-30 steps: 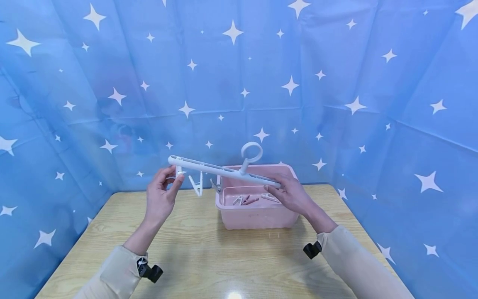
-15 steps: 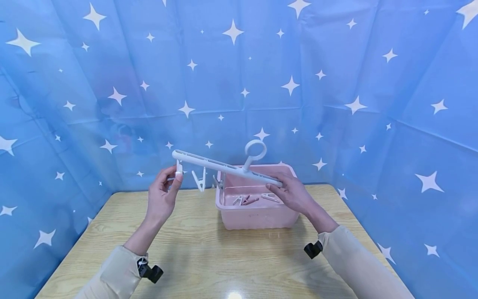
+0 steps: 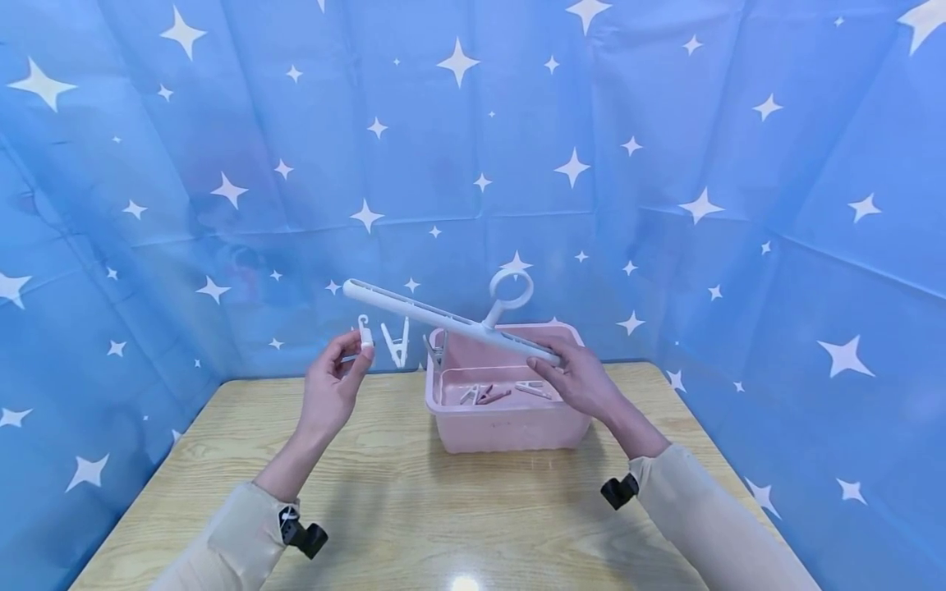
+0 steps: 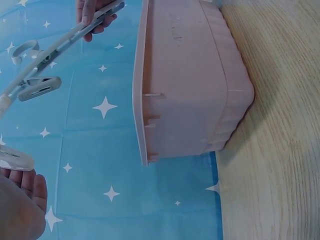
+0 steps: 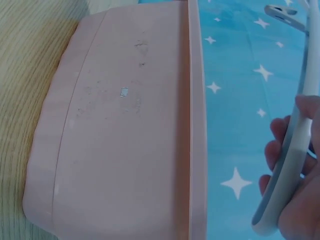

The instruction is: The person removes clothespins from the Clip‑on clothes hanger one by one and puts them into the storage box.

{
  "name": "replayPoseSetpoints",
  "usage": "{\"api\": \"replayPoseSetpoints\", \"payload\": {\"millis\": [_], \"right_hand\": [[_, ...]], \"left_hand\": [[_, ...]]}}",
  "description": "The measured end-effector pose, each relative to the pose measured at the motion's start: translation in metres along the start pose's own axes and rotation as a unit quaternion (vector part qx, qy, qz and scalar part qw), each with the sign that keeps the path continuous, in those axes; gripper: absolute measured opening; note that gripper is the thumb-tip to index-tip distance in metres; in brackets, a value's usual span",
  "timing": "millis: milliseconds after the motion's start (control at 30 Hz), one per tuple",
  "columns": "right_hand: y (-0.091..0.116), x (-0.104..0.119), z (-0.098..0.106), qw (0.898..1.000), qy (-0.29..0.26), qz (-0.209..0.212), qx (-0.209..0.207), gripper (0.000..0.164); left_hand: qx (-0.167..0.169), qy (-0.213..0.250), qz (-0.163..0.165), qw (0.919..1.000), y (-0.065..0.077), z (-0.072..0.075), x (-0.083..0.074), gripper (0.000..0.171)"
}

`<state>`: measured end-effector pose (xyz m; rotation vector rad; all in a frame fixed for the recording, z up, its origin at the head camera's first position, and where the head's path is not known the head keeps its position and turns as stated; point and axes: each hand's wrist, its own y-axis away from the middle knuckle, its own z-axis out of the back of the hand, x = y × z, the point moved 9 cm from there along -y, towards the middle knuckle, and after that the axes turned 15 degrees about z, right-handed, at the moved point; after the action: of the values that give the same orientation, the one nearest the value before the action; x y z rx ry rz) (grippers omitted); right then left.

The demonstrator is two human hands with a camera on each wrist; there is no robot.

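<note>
My left hand (image 3: 332, 382) pinches a white clothes peg (image 3: 366, 335), its small hook sticking up above the fingertips. Just over that hook, apart from it, is the left end of a white clothes hanger (image 3: 421, 312) with a round hook. My right hand (image 3: 580, 379) grips the hanger's right end, thumb on the near side, so the bar slopes up to the left. Another white peg (image 3: 397, 343) hangs from the bar, and a grey peg (image 3: 436, 351) hangs further right. In the left wrist view, the held peg (image 4: 15, 159) is partly cut off by the frame edge.
Below the hanger stands a pink plastic basin (image 3: 510, 431) on the wood-grain table (image 3: 384, 501). Inside lie several pegs, among them a reddish peg (image 3: 493, 397) and a white peg (image 3: 534, 389). A blue star-patterned curtain (image 3: 414, 123) encloses the back and sides.
The peg in my left hand has come off the hanger's left end and moved slightly right. That end of the hanger has risen; my right hand keeps its grip.
</note>
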<state>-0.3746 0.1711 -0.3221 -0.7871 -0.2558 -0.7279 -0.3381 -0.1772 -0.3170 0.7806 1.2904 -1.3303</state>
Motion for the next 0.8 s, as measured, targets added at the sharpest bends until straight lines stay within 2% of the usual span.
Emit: {"api": "replayPoseSetpoints", "payload": {"millis": [100,500,600,800], "right_hand": [[0.000,0.000,0.002,1.000,-0.001,-0.002,-0.004,0.039],[0.000,0.002,0.005,1.000,-0.005,0.014,-0.012,0.039],[0.000,0.003,0.005,1.000,-0.010,0.016,-0.014,0.038],[0.002,0.001,0.006,1.000,-0.013,0.013,-0.017,0.038]], "left_hand": [[0.002,-0.006,0.007,1.0000,-0.002,-0.004,0.003,0.038],[0.012,-0.063,-0.002,0.9980,-0.009,-0.026,0.007,0.035],[0.021,-0.074,0.013,0.9970,-0.004,-0.032,0.000,0.032],[0.039,-0.089,0.020,0.9951,-0.007,-0.045,0.008,0.029]]}}
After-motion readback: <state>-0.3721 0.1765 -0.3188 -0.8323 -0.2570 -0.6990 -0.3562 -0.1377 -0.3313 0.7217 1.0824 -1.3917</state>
